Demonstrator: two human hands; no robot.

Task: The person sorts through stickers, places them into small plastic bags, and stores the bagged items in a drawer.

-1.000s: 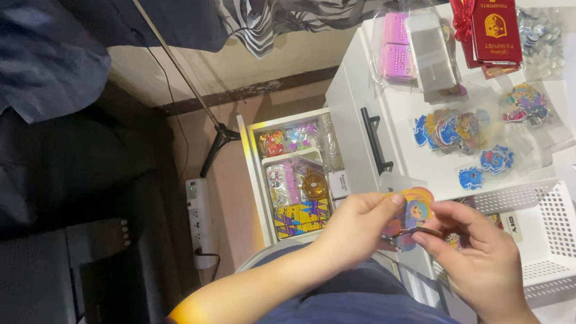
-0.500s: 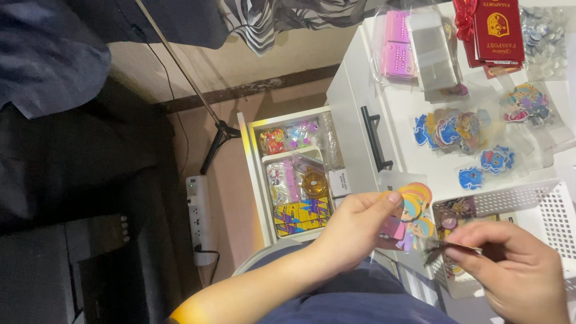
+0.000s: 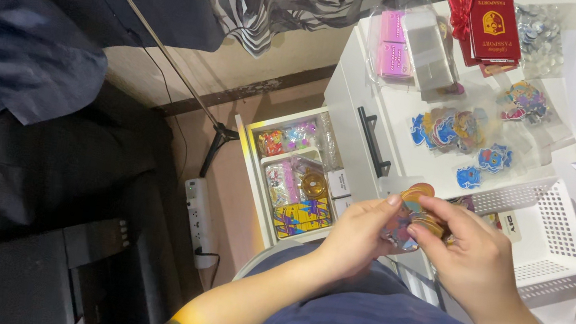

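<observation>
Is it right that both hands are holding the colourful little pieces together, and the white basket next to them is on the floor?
Not quite. The head view shows the white basket on the white desk, not the floor. The left hand and right hand do hold the colourful little pieces together.

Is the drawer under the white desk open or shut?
Open. The drawer is pulled out from the white desk, and its packets of colourful small items show from above.
</observation>
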